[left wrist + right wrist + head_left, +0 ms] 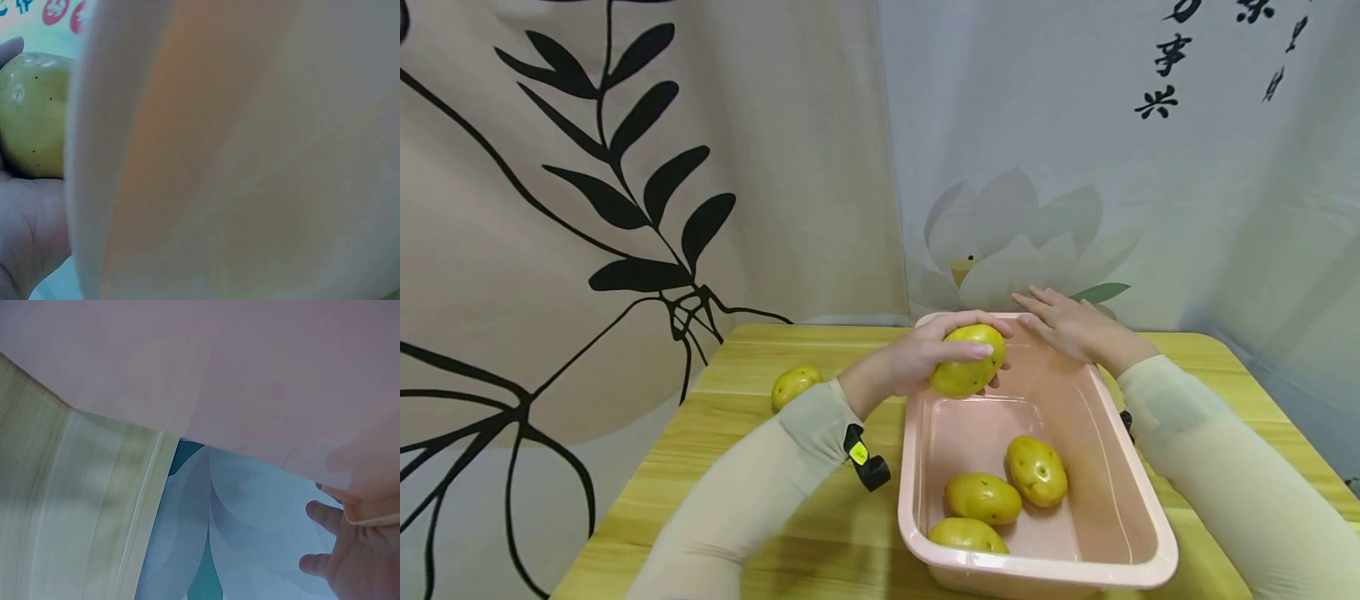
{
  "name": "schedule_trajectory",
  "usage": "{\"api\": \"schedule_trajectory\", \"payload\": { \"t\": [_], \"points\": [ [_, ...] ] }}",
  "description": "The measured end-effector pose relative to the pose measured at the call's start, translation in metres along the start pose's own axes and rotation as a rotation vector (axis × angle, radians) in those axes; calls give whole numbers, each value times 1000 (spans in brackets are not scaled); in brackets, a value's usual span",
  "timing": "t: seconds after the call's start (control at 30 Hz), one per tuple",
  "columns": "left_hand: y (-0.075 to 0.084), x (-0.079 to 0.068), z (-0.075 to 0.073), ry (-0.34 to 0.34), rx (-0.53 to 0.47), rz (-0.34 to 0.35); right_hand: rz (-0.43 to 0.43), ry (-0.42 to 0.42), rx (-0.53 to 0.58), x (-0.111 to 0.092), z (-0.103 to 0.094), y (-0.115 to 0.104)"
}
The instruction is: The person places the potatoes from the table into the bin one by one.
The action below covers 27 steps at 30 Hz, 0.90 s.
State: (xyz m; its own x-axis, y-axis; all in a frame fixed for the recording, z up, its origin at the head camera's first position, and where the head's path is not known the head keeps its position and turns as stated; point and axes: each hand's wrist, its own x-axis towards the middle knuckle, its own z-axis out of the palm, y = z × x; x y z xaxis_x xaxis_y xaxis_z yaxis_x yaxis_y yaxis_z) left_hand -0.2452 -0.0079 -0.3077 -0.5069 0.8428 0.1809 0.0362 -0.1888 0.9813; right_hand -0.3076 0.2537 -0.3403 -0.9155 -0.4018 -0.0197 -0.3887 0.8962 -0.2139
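Observation:
My left hand (904, 360) grips a yellow potato (961, 380) above the far left part of a pink plastic bin (1037, 572). Its thumb lies across the near face of the potato. In the left wrist view the bin's wall (250, 156) hides part of that potato (34, 119). At the bin's far right corner my right hand (1078, 327) rests on the rim, fingers extended; the right wrist view shows its spread fingers beside the rim. Inside the bin lie three more potatoes: one to the right (1037, 472), one at centre-left (982, 497), and one by the near wall (967, 535).
Another potato (794, 385) lies on the wooden table (827, 533) left of the bin, partly behind my left forearm. A printed cloth curtain (805, 167) hangs behind the table's far edge.

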Motion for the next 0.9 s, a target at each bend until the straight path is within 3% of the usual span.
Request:
{"api": "schedule_trajectory", "payload": {
  "t": [0.2, 0.53, 0.67, 0.9],
  "points": [
    [-6, 10, 5, -38, -4, -38, -3, 3, 5, -1, 0, 1],
    [-18, 14, 9, -36, 5, -186, -16, 18, 4, 1, 2, 1],
    [-20, 14, 9, -42, 45, -214, -16, 17, 10, 2, 4, 3],
    [-22, 21, 10, -84, 197, -278, -24, 27, 7, 4, 4, 5]
  ]
}}
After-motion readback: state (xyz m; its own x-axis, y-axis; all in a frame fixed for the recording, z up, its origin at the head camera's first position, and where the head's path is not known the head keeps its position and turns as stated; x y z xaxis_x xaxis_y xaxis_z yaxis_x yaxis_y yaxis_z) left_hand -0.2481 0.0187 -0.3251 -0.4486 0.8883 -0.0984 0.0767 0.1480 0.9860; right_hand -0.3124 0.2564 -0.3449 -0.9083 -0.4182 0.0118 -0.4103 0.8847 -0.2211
